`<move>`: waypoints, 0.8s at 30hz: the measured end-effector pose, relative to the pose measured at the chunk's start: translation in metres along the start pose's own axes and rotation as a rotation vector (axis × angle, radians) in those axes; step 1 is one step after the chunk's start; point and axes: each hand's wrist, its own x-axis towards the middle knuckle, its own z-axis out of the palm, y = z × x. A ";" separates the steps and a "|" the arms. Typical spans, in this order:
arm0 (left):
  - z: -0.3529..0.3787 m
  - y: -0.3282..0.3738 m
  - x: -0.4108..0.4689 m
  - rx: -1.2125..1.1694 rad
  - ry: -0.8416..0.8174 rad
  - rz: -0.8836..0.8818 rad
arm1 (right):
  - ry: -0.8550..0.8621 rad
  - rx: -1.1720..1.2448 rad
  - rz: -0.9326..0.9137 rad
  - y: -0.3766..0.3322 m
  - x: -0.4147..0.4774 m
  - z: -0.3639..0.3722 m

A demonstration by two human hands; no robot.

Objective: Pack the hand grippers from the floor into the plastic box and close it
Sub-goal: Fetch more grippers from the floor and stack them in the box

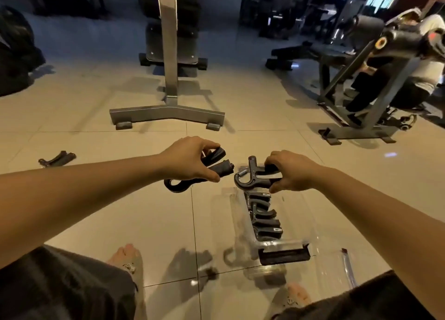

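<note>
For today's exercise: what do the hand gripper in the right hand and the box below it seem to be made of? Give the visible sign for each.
Hand gripper in the right hand: probably matte dark plastic or rubber handles; the bright coiled spring looks like metal.
Box: clear glossy plastic, since the floor tiles show through its walls and the edges catch light.

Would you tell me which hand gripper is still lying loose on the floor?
The hand gripper far left, alone on the tiles. The others are in the left hand, the right hand, or the plastic box.
</note>
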 end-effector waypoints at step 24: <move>0.161 -0.022 0.110 -0.188 -0.187 -0.181 | -0.300 0.195 0.027 0.104 0.062 0.262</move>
